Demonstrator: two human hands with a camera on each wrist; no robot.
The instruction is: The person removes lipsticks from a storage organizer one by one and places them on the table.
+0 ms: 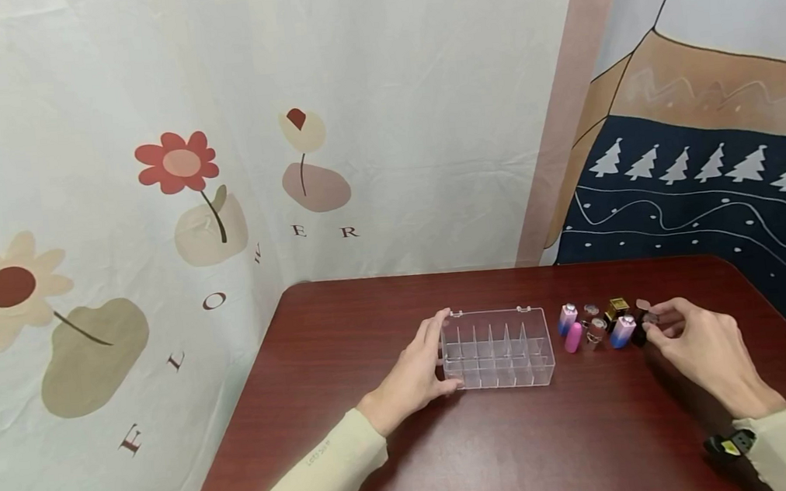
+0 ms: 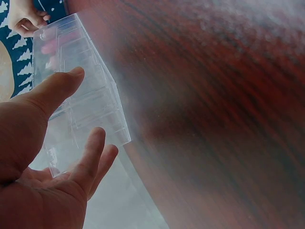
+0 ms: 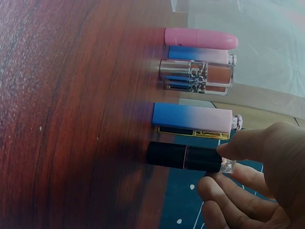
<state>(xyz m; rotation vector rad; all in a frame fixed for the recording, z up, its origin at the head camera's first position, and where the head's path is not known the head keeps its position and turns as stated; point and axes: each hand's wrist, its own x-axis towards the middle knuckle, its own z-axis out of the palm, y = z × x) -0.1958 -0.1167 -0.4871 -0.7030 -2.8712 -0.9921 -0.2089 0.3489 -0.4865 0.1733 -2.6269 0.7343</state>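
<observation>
A clear plastic box (image 1: pixel 503 382) with several small compartments stands on the table. My left hand (image 1: pixel 407 370) holds its left end, thumb at the front and fingers toward the back. To the box's right, my right hand (image 1: pixel 707 347) pinches a black lipstick (image 3: pixel 183 156) near its top, thumb on one side and fingers on the other. The lipstick appears upright. Beside it stand a blue-and-pink lipstick (image 3: pixel 190 118), a black-and-gold tube (image 1: pixel 617 308) and clear-capped lip tubes (image 3: pixel 196 75). Nearest the box are a pink tube (image 1: pixel 572 337) and another blue-and-pink lipstick (image 1: pixel 568 318).
The dark red wooden table (image 1: pixel 370 310) has its back edge against a white cloth (image 1: pixel 424 118) printed with flowers. A navy cloth (image 1: pixel 685 212) with white trees hangs behind the right side. A dark wristband (image 1: pixel 729 444) is on my right wrist.
</observation>
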